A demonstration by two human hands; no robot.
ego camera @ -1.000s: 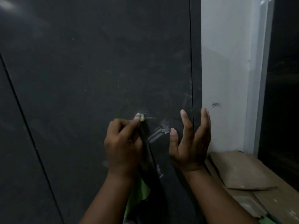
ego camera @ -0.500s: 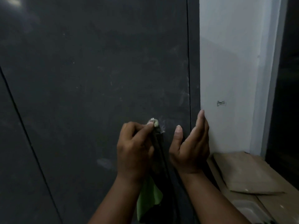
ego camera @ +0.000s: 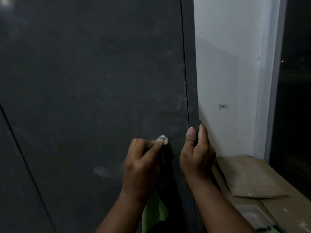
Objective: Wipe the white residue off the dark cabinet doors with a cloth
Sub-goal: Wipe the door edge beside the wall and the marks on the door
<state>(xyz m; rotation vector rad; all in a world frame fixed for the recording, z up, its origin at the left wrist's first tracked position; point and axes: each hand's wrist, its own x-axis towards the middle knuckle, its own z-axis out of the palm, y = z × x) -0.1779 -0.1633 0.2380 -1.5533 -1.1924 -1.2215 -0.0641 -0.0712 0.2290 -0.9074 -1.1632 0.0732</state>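
A tall dark cabinet door (ego camera: 94,81) fills most of the view, with faint white smears near its right edge and a pale smudge (ego camera: 101,171) low down. My left hand (ego camera: 143,165) pinches a small pale wad (ego camera: 163,139) and presses it against the door. A green cloth (ego camera: 154,214) hangs below that hand. My right hand (ego camera: 196,153) grips the door's right edge, thumb on the front face and fingers wrapped behind it.
A white wall (ego camera: 227,73) stands right of the cabinet. Brown cardboard (ego camera: 249,179) covers a ledge at the lower right, with a pale tray (ego camera: 252,214) below it. A dark window (ego camera: 296,98) lies at the far right. A second door seam (ego camera: 20,148) runs down the left.
My left hand moved the wad rightward across the door and the shiny streaks beside it are gone. My right hand went from raised and spread to gripping the door's edge.
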